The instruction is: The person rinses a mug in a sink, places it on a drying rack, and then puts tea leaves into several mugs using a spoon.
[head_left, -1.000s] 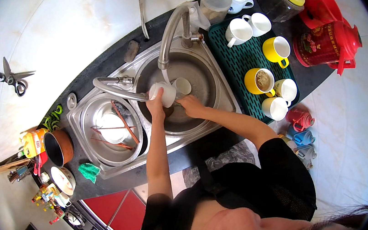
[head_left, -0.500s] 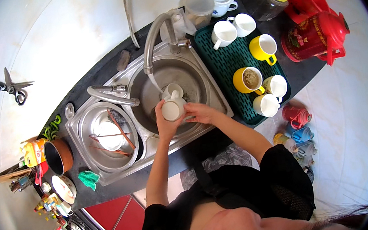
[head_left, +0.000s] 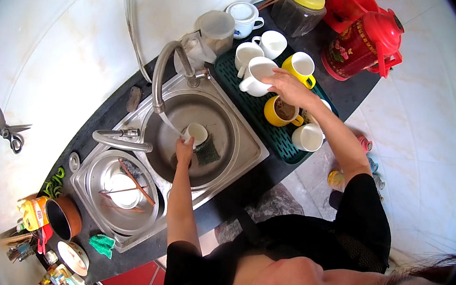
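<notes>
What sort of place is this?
Looks like a home kitchen: steel sink with a curved tap, a green tray of mugs, and a red thermos.

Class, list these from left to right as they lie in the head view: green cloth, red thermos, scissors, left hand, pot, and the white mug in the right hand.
Scissors → pot → green cloth → left hand → white mug in the right hand → red thermos.
</notes>
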Available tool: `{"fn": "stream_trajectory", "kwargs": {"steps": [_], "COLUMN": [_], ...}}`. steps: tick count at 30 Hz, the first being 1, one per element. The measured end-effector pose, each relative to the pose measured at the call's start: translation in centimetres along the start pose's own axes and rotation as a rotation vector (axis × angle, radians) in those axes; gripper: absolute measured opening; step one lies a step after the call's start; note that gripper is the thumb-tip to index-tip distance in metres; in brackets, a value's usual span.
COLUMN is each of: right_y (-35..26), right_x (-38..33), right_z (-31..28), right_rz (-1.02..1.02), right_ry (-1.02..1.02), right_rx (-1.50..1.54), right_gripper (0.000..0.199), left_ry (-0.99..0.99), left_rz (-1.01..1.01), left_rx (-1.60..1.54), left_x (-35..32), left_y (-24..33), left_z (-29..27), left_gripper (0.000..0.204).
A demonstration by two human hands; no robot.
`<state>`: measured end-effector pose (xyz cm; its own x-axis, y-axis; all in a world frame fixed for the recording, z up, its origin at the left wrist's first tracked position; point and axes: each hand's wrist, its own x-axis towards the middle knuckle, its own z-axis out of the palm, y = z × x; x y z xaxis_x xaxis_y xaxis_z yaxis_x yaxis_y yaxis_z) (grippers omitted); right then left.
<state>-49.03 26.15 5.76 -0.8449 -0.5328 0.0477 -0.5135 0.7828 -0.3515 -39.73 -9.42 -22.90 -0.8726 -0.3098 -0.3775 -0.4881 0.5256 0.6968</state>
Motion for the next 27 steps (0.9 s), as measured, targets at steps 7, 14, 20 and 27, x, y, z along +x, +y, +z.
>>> {"fn": "stream_trajectory", "kwargs": {"steps": [7,14,20,27], "right_y": [5.4,6.8,-5.6,-11.1], "right_x": [-0.8,-1.3,2.0,5.7], "right_z": [1.0,2.5,3.4,19.3], "right_rz": [0.083,0.114,-0.098,-0.275], "right_ry": [-0.170,-0.067,0.045,-0.016], "right_rx": [-0.184,-0.239,0.064,0.438], "right_gripper": [0.042,0.030,0.031,0.047], "left_ry": [0.047,-0.116,-0.464,-0.604], "left_rz": [0.075,-0.267,-0.982,-0.602], "left_rx": [0.226,-0.527,-1.688,-1.296], "left_x": [-0.8,-0.6,-3.4,-5.3], "left_y": [1.9,1.2,3.4,6.1], "left_z": [0.2,-2.1,-5.9,-9.1], "left_gripper": [0.052,0.039,0.034,0.032]}}
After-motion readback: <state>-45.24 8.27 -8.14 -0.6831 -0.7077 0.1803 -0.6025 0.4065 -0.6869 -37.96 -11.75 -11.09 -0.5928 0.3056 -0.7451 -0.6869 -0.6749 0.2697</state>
